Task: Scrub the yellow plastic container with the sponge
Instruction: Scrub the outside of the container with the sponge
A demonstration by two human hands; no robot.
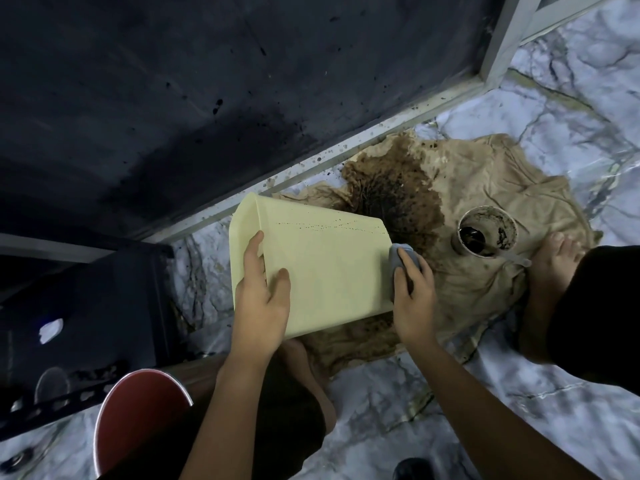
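Observation:
The yellow plastic container (322, 268) lies tipped on its side above a stained beige cloth, its mouth facing left. A thin line of dark specks runs across its upper wall. My left hand (261, 299) grips the container at its rim, thumb on the outer wall and fingers curled over the edge. My right hand (414, 299) holds a grey sponge (401, 259) pressed against the container's right end, at its base.
The beige cloth (485, 209) is spread on the marble floor (519, 410), with a large dark brown stain. A dirty white cup (486, 232) stands on it. My bare feet rest on the cloth. A dark wall lies behind, a black crate (86, 306) left, a red stool (138, 420) below.

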